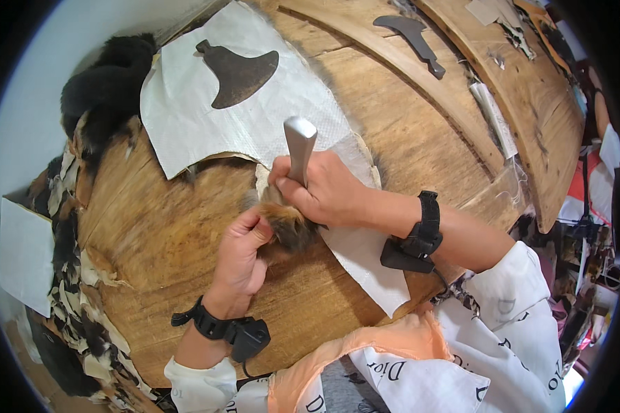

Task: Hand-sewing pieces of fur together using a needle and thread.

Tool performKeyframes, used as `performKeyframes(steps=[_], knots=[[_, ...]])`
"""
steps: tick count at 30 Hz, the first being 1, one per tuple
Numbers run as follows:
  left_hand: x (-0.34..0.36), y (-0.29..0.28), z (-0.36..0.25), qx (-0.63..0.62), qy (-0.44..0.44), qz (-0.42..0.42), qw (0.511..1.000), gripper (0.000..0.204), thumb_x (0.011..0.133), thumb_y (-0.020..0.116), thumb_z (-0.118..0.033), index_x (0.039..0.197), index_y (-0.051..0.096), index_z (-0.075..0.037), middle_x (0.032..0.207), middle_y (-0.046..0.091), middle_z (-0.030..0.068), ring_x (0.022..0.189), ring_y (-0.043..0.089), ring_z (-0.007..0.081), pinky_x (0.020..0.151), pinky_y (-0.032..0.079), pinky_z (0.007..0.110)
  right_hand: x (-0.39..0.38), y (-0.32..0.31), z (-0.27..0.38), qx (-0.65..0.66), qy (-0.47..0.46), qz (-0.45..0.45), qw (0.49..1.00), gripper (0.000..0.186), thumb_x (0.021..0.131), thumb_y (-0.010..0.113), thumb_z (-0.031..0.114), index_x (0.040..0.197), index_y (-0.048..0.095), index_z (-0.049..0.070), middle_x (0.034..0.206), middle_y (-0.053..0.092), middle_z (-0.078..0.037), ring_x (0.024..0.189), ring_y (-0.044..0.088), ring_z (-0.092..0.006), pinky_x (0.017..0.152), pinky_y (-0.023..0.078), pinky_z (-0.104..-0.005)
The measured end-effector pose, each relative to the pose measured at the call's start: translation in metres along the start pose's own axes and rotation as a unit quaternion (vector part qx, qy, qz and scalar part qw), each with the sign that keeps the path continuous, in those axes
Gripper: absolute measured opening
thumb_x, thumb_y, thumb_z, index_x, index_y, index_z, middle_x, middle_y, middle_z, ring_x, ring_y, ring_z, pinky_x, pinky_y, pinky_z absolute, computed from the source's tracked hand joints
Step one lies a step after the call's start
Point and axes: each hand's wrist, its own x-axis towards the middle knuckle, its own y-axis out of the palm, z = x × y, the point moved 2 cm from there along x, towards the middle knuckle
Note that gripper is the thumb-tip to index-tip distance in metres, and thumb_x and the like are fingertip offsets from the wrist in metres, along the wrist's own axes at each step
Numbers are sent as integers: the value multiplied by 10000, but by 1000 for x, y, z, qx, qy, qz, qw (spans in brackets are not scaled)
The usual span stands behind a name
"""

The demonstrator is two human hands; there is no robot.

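My right hand (320,186) is wrapped round a silver metal-handled tool (300,141), its handle pointing up. The tool's lower end is hidden behind the hand and fur. Close by on the left, my left hand (244,255) pinches the edge of a brown and grey fur piece (286,227) between thumb and fingers. The fur reaches under my right hand. Beneath that hand, a white woven sheet (213,138) with a curved cut edge lies on the wooden board (165,234). Fur shows along the sheet's edges.
A dark fan-shaped metal blade (244,76) lies on the sheet. Another dark blade (413,41) rests at the far right, between wooden strips (393,58). Black fur (107,86) and fur scraps (69,255) line the left edge. A white rolled strip (492,120) with loose threads lies right.
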Motion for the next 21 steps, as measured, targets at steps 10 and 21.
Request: performKeyframes(steps=[10, 21], knots=[[-9, -9, -45, -59, 97, -81, 990, 193, 866, 571, -28, 1054, 609, -34, 1057, 645, 79, 977, 610, 197, 873, 491, 343, 12, 6, -8, -130, 38, 25, 990, 180, 864, 476, 179, 894, 611, 64, 640, 585, -145, 603, 584, -341, 581, 453, -417], [-29, -36, -170, 97, 444, -185, 871, 181, 886, 548, -81, 1048, 624, -52, 1004, 620, 21, 933, 571, 168, 817, 456, 276, 22, 4, -8, -72, 140, 24, 987, 275, 900, 465, 246, 976, 667, 76, 698, 612, -175, 664, 601, -349, 624, 467, -392]])
